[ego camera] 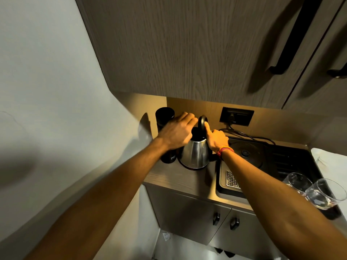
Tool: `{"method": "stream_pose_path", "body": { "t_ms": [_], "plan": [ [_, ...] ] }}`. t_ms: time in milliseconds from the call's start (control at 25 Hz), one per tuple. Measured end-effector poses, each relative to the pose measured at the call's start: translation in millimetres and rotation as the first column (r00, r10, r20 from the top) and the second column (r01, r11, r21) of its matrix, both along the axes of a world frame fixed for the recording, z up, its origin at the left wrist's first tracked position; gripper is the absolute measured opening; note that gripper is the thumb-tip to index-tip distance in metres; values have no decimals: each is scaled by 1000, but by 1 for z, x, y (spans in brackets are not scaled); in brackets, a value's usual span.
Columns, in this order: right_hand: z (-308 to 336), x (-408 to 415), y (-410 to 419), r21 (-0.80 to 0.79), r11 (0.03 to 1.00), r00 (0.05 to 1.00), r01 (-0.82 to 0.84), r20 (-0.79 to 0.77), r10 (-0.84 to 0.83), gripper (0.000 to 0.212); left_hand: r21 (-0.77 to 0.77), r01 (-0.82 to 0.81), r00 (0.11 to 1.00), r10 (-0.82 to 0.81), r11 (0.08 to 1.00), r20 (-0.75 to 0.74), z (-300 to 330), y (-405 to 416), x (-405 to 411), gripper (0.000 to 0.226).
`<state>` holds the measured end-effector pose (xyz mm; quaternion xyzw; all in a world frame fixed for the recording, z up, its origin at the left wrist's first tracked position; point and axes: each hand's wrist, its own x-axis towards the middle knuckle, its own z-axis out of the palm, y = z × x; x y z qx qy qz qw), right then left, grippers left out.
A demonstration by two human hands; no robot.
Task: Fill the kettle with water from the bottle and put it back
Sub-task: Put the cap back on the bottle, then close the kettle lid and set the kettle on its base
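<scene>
A stainless-steel kettle point(195, 154) stands on the wooden counter point(169, 177), just left of a black tray. Its top looks dark and open. My right hand point(216, 138) is closed around the kettle's black loop handle point(202, 121), thumb pointing up along it. My left hand point(177, 133), slightly blurred, lies flat over the kettle's left rim with the fingers stretched toward the back wall and nothing visibly in it. A black cylindrical bottle point(165, 117) stands upright behind and left of the kettle, partly hidden by my left wrist.
The black tray point(293, 158) holds a round kettle base point(244, 152), a metal drain grille point(231, 178) and two upturned glasses point(317, 192). A cord runs from the wall socket point(236, 116). Upper cabinet doors point(187, 53) overhang the counter; a wall is close on the left.
</scene>
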<state>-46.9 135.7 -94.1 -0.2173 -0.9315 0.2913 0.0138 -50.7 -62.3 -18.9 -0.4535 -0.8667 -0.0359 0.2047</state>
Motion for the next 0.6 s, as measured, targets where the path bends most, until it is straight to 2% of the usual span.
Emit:
{"method": "stream_pose_path", "body": {
  "t_ms": [120,240,440,600],
  "plan": [
    [11,-2,-10,94,996,998,9,60,-15,107,18,-30,995,28,999,97,-22,3,11,56],
    [15,-3,-18,143,989,993,41,103,-57,112,-83,-179,966,191,980,175,-41,4,13,73],
    [8,-1,-19,156,986,995,53,75,-65,118,-218,-234,932,282,948,227,-61,13,8,75],
    [12,6,-15,116,992,999,42,25,-45,98,-206,-250,921,298,946,250,-69,19,6,77]
  ]
}}
